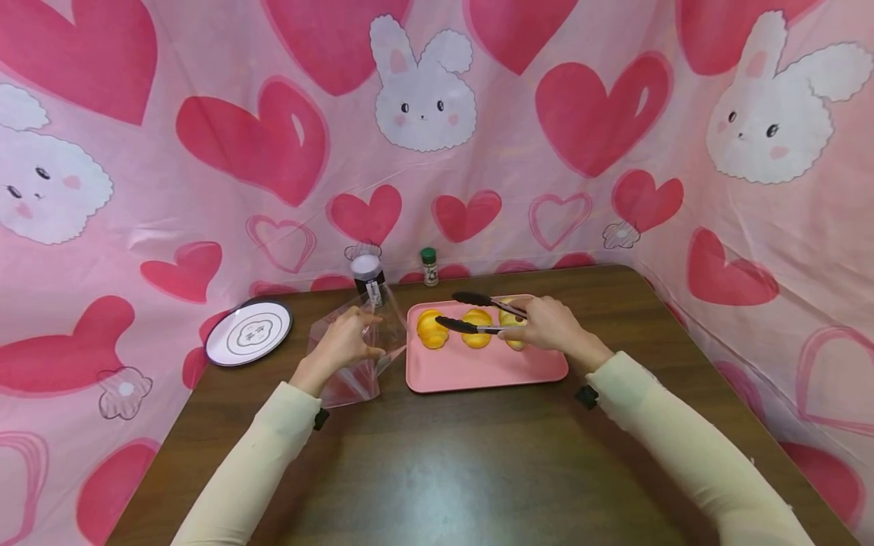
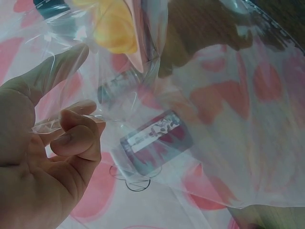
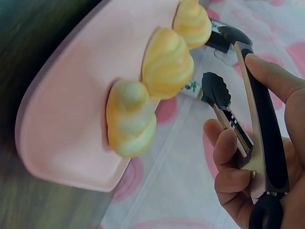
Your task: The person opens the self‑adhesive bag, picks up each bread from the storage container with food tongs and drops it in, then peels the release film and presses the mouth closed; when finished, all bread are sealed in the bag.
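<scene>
My left hand (image 1: 344, 341) holds a clear plastic bag (image 1: 351, 383) by its mouth, left of the pink tray (image 1: 478, 375). In the left wrist view, curled fingers grip the bag's rim while the thumb stretches apart under the film. My right hand (image 1: 551, 327) grips black-tipped metal tongs (image 3: 267, 124) over the tray's right part. Their tips are spread, with nothing between them. Three golden bread rolls lie in a row on the tray: a left roll (image 1: 432, 332), a middle roll (image 1: 476, 339) and a paler right roll (image 3: 131, 117), partly hidden by tongs and hand in the head view.
A white plate with a dark rim (image 1: 254, 334) lies at the table's left edge. Behind the bag stands a dark jar with a white lid (image 1: 366, 265); a small green-capped shaker (image 1: 429, 269) is behind the tray. Pink heart-patterned cloth (image 1: 423, 174) borders the wooden table (image 1: 437, 470).
</scene>
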Tool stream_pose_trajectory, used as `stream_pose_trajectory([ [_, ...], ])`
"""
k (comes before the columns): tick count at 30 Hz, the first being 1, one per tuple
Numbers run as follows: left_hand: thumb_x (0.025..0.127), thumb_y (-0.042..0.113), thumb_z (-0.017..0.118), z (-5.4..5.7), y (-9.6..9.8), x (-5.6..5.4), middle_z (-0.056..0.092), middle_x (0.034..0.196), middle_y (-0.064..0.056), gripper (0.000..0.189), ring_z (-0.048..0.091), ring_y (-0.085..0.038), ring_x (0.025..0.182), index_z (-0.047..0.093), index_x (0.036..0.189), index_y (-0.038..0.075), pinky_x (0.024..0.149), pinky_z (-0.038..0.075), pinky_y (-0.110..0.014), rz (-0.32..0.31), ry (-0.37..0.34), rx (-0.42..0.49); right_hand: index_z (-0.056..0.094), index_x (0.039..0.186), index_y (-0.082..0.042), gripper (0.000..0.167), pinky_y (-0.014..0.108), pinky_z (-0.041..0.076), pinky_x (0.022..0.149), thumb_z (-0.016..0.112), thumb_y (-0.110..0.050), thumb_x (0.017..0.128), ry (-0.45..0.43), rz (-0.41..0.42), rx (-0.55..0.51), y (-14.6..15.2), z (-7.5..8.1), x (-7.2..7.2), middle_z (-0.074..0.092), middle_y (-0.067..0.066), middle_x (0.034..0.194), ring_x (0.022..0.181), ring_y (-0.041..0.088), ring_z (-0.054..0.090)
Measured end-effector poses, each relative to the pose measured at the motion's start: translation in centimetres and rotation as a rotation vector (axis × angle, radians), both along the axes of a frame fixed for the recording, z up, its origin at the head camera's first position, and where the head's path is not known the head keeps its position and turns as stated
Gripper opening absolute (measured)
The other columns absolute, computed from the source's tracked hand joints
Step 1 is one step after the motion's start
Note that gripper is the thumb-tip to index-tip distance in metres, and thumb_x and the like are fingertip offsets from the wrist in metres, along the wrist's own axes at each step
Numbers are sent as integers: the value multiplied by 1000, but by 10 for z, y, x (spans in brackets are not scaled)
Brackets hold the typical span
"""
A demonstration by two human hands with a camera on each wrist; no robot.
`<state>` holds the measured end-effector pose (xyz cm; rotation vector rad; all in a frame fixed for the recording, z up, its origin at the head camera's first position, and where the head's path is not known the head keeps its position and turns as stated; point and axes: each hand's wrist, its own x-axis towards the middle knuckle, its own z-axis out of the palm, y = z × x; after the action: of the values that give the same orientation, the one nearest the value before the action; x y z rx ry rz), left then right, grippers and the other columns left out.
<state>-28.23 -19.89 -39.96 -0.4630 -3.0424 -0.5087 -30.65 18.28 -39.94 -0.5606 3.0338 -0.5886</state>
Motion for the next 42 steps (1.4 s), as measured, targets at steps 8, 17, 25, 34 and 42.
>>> stream_pose_trajectory([
  [8, 73, 28, 89, -2, 0, 0, 61, 104, -17, 65, 56, -26, 88, 67, 128, 5, 78, 54, -44, -7, 6, -3, 71, 107, -18, 46, 33, 39, 59, 80, -53, 77, 6, 25, 42, -17, -5, -1, 56, -1, 75, 75, 20, 51],
  [17, 72, 28, 89, -2, -1, 0, 62, 104, -19, 64, 56, -25, 85, 67, 128, 6, 76, 53, -43, -5, 10, -4, 67, 88, -18, 42, 30, 34, 55, 82, -54, 74, 36, 53, 40, -28, -9, -4, 50, -3, 69, 62, 16, 45],
  [25, 72, 28, 89, -2, -2, -1, 61, 103, -19, 64, 56, -26, 85, 67, 128, 5, 76, 53, -44, 1, 9, -4, 68, 87, -14, 43, 29, 33, 55, 82, -52, 74, 52, 64, 76, -35, -8, -5, 44, -2, 63, 60, 16, 42],
  [34, 72, 27, 89, -2, -2, -2, 61, 104, -18, 64, 58, -27, 88, 67, 128, 5, 81, 54, -46, 1, 15, -9, 73, 108, -8, 55, 29, 32, 56, 82, -51, 75, 36, 92, 104, -41, -6, -5, 41, -3, 65, 63, 16, 42],
  [42, 72, 27, 89, -2, -2, 0, 61, 105, -17, 64, 58, -28, 89, 67, 128, 4, 84, 54, -48, 5, 6, -6, 72, 118, -9, 59, 31, 36, 61, 83, -48, 75, 69, 118, 131, -44, -3, -1, 50, -3, 70, 68, 18, 47],
])
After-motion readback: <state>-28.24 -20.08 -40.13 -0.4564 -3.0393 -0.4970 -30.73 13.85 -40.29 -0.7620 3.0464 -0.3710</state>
